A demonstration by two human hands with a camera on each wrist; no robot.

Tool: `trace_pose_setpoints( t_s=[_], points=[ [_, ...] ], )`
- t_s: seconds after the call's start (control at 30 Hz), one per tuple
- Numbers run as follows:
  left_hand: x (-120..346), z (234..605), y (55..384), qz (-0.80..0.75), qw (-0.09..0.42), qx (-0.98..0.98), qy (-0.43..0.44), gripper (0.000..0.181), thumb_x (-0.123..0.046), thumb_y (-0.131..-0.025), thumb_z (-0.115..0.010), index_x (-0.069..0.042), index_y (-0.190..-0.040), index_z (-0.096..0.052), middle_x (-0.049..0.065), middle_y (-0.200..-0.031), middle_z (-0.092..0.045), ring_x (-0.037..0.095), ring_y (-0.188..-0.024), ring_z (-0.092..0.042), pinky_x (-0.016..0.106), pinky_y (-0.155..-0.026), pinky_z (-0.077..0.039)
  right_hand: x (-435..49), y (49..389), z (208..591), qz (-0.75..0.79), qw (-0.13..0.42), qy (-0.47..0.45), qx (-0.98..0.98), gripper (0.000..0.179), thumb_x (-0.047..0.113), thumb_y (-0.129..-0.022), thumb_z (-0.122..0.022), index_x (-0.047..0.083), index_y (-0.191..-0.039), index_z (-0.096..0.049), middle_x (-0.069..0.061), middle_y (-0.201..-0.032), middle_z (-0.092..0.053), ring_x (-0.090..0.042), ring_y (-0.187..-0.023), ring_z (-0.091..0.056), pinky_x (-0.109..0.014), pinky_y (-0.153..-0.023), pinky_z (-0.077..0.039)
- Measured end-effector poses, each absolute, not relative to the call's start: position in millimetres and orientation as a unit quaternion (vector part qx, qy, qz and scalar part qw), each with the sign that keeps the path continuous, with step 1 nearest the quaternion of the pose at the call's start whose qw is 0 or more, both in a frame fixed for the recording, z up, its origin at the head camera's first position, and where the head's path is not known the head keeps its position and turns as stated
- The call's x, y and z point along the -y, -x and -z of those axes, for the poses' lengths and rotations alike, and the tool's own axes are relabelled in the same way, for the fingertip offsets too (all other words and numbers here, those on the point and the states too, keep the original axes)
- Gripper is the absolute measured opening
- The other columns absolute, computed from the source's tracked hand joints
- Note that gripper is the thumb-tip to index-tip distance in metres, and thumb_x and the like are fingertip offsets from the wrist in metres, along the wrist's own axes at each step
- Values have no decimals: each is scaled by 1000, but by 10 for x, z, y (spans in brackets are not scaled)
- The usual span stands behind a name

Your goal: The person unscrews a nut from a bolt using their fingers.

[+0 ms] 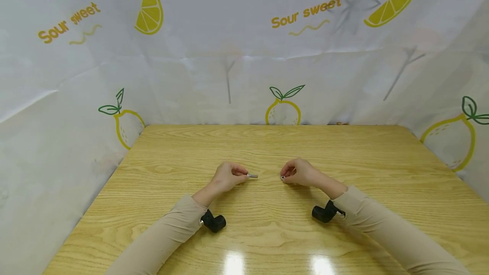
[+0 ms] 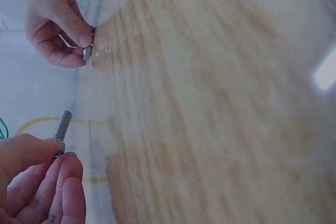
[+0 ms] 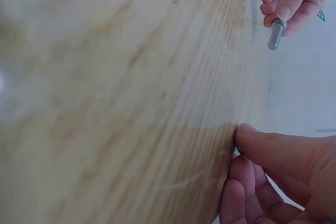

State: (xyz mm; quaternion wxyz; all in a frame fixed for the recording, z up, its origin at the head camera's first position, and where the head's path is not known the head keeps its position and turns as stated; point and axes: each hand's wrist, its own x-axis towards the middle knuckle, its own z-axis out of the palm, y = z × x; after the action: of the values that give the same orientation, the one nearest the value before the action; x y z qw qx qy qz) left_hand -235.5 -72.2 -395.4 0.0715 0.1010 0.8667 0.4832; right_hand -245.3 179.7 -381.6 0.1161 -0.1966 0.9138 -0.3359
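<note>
In the head view, my left hand (image 1: 228, 176) pinches a metal bolt (image 1: 253, 176) near its head, between thumb and fingers. The threaded shank (image 2: 64, 123) sticks out past the fingertips, pointing toward the other hand. Across a short gap, my right hand (image 1: 303, 173) pinches a small metal nut (image 1: 282, 178). The left wrist view shows this nut (image 2: 87, 53) at the thumb tip. In the right wrist view, the right thumb and fingers mostly hide it, while the bolt (image 3: 276, 36) shows plainly in the left hand. Bolt and nut are apart.
Both hands are over a wooden table (image 1: 267, 143) with a light grain. Behind it and along its sides hangs a white cloth (image 1: 191, 75) printed with lemons and lettering. A black wrist device (image 1: 214, 221) is strapped at the left cuff, another black device (image 1: 324, 212) at the right.
</note>
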Motion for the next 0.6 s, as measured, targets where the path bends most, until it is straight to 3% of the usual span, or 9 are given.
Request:
trace_pose_setpoints(
  t_s=[0.6],
  points=[
    [714,3938,2317,-429,66,-894,-107,11,-11,-82,-71,-6,-90,-75,8,-89,-71,10,-71,-58,18,-57,-44,-1816,2463,3833,337,107,198,-914,13,4,-81,-69,-2,-92,-65,-11,-83,-65,-12,-73,-58,-25,-65,-50]
  ],
)
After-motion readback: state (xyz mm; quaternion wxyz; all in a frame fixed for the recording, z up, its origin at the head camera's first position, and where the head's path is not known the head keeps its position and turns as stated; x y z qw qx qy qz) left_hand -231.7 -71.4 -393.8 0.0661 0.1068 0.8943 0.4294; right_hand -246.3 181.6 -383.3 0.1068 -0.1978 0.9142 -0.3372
